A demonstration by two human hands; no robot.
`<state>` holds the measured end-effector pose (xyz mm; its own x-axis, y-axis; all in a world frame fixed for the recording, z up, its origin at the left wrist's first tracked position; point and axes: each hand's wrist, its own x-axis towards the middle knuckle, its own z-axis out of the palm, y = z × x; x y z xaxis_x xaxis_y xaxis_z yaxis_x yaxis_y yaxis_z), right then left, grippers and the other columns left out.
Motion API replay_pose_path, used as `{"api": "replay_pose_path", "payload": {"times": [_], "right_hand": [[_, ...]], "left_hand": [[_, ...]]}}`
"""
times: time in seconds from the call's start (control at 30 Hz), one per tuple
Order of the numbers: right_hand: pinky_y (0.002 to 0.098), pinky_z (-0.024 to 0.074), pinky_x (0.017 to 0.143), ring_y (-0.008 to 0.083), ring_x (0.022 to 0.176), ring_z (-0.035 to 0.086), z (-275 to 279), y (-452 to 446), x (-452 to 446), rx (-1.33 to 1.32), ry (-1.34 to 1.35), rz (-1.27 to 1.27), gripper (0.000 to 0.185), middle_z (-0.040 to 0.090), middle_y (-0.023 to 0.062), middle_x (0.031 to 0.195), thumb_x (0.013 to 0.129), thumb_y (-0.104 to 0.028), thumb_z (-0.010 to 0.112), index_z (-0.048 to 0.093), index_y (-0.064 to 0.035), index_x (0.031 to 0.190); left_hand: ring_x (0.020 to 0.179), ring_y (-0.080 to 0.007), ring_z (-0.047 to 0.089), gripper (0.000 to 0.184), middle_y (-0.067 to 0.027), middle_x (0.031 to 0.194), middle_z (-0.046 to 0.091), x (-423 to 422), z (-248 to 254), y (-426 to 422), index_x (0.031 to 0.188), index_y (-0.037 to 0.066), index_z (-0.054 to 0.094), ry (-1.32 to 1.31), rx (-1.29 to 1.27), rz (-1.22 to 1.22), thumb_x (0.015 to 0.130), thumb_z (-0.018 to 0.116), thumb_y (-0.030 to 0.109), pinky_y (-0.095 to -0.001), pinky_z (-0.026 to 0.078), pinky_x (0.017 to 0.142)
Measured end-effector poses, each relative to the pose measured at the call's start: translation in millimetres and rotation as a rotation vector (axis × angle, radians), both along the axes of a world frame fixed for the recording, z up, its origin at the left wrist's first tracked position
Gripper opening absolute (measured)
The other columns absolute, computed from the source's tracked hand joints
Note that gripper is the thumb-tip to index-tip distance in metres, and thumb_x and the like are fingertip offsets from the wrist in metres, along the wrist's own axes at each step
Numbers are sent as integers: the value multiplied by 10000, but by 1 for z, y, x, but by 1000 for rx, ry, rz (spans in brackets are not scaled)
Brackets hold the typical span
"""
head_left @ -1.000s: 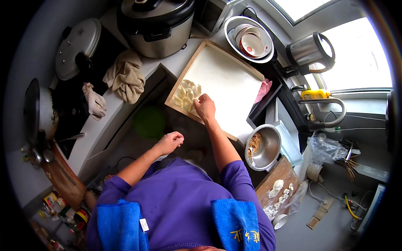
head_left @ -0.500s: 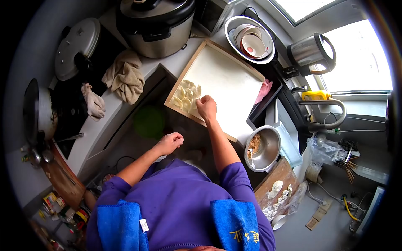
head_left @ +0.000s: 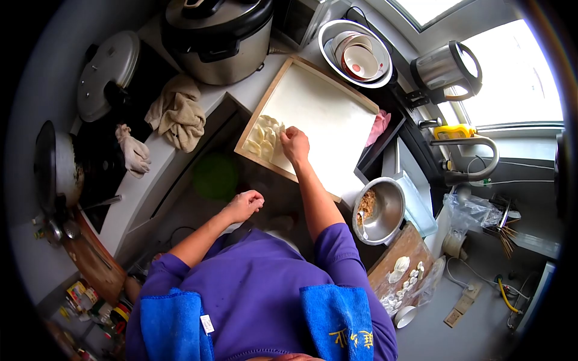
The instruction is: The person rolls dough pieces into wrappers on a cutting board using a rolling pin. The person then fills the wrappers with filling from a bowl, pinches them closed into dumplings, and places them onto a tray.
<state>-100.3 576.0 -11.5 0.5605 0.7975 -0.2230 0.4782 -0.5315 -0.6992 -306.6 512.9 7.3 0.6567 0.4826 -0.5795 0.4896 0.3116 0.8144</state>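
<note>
Pale dumplings point(head_left: 262, 139) lie in close rows at the left corner of a wooden-framed white tray point(head_left: 325, 108). At the right edge of these rows is my right hand point(head_left: 294, 145), fingers curled and pinched around a dumpling that it mostly covers. My left hand point(head_left: 243, 206) hovers in front of my body, below the tray, with its fingers curled in and nothing visible in them. To the right of the tray, a steel bowl point(head_left: 391, 207) holds brown filling point(head_left: 367, 204) and a spoon. Beyond it, a cutting board point(head_left: 385, 259) carries white dough pieces point(head_left: 409, 278).
A large electric cooker point(head_left: 218, 48) and a basin of stacked bowls point(head_left: 325, 51) stand behind the tray. Cloths point(head_left: 177, 114) lie on the left counter beside a pan point(head_left: 66, 165). A kettle point(head_left: 439, 71) and a faucet point(head_left: 481, 171) are by the window.
My right hand stays at the edge of the dumplings, with only a slight shift. The view has tilted a little; my left hand keeps its pose.
</note>
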Motion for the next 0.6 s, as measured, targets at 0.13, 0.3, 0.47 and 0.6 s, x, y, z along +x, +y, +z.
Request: {"api": "replay_pose_path", "payload": {"times": [0.13, 0.3, 0.47, 0.6], "right_hand": [[315, 429, 575, 244, 610, 551, 0, -5, 3, 5, 60, 42, 243, 574, 107, 644, 696, -279, 561, 580, -42, 750], [325, 428, 585, 256, 628, 546, 5, -15, 6, 145, 5, -31, 288, 567, 131, 691, 712, -297, 558, 559, -22, 797], [328, 421, 553, 247, 585, 521, 50, -101, 25, 290, 38, -87, 203, 526, 124, 671, 720, -221, 560, 532, -22, 751], [311, 413, 525, 240, 563, 517, 89, -216, 66, 414, -147, -365, 115, 513, 128, 646, 733, -129, 534, 535, -15, 714]], "left_hand": [[650, -99, 527, 199, -61, 745, 557, 5, -2, 1, 882, -5, 509, 12, 7, -39, 801, 476, 174, -225, 438, 611], [651, -104, 533, 202, -68, 750, 559, 13, 1, -2, 890, -10, 508, 2, 12, -72, 801, 474, 169, -227, 439, 613], [653, -117, 545, 198, -80, 743, 561, 24, -2, -7, 878, -13, 516, -17, -20, -79, 804, 473, 166, -229, 452, 605], [655, -120, 544, 197, -87, 752, 557, 38, -13, -13, 884, -13, 511, -30, -45, -190, 810, 467, 164, -232, 456, 606]]}}
